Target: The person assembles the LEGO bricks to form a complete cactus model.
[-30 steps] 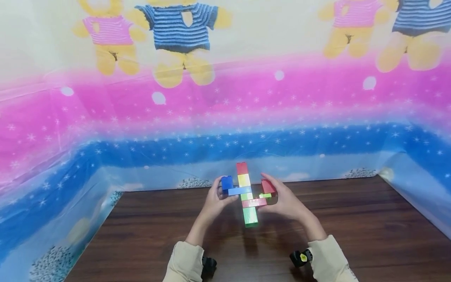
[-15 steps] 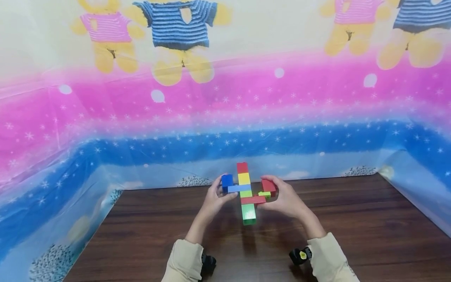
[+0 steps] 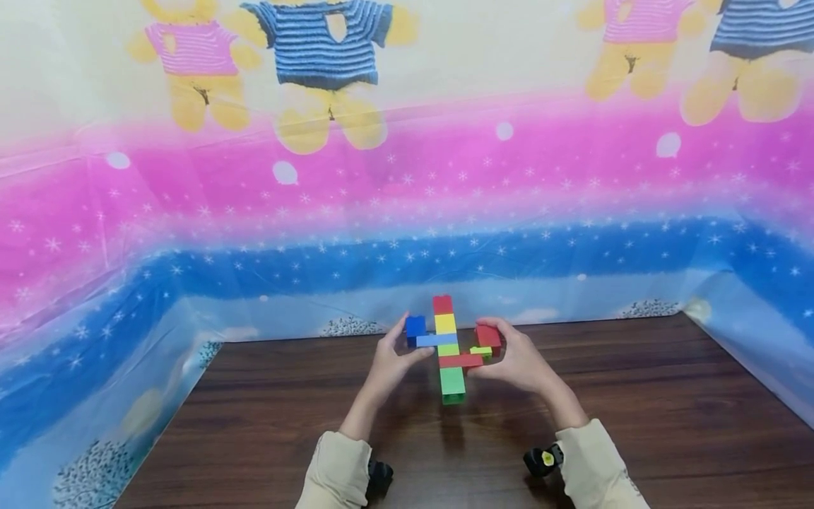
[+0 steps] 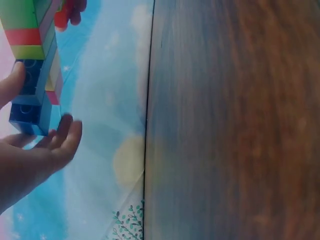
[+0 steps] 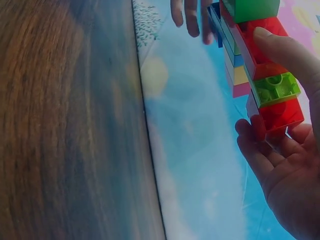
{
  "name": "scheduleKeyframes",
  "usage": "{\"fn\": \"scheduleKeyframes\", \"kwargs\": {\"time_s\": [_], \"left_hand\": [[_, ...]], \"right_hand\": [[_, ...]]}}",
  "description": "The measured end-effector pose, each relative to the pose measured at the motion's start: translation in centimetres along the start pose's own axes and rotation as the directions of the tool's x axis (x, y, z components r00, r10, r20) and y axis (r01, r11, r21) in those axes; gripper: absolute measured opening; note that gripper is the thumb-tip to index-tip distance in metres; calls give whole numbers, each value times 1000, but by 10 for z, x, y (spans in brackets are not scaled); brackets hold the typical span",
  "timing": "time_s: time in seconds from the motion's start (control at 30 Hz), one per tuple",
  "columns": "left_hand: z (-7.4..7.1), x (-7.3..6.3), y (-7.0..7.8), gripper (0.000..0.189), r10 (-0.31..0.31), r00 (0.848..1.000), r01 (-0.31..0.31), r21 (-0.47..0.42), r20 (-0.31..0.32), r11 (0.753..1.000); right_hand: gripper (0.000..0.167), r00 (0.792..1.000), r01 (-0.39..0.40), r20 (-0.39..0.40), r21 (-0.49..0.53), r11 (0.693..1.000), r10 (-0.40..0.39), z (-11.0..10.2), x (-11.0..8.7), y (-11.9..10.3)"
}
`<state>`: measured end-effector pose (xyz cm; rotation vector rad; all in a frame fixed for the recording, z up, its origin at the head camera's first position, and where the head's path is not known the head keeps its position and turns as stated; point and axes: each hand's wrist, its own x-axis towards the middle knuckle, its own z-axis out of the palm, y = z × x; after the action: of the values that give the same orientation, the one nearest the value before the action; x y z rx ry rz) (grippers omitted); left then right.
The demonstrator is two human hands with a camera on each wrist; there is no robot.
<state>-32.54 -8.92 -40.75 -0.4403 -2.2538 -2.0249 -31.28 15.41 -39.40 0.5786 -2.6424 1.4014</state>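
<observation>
Between the two hands a toy brick model (image 3: 448, 348) is held up in the air. Its upright column runs from red at the top through yellow, blue, lime and red to green at the bottom. A blue arm with a dark blue brick (image 3: 416, 329) juts left; the left hand (image 3: 391, 364) grips it, thumb on the underside in the left wrist view. On the right, a red arm carries a lime brick (image 5: 276, 90) and a red brick (image 3: 488, 335). The right hand (image 3: 516, 359) holds this side, thumb pressing the red arm, fingers around the outer red brick.
A dark wooden table (image 3: 267, 417) lies under the hands. Behind it hangs a printed cloth (image 3: 407, 261), which also runs along both sides. Black wrist cameras (image 3: 543, 461) sit by the cream sleeves (image 3: 337, 470).
The model and both hands have shifted slightly right over the last half second. Its front has tilted a little, so glare on the bricks has faded. Both holds stay the same.
</observation>
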Motion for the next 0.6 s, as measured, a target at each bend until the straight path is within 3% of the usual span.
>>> {"fn": "scheduleKeyframes", "kwargs": {"time_s": [0.2,0.33,0.6], "left_hand": [[-1,0,-2,78,-12,1000,13,50,-21,999],[-6,-1,-9,71,-72,996,75,69,-43,995],[-7,-1,-17,75,-183,983,180,81,29,980]], "right_hand": [[84,1000,-25,17,9,1000,25,7,3,8],[84,997,-48,56,-7,999,48,14,5,14],[81,996,-68,54,-39,997,70,21,2,27]]}}
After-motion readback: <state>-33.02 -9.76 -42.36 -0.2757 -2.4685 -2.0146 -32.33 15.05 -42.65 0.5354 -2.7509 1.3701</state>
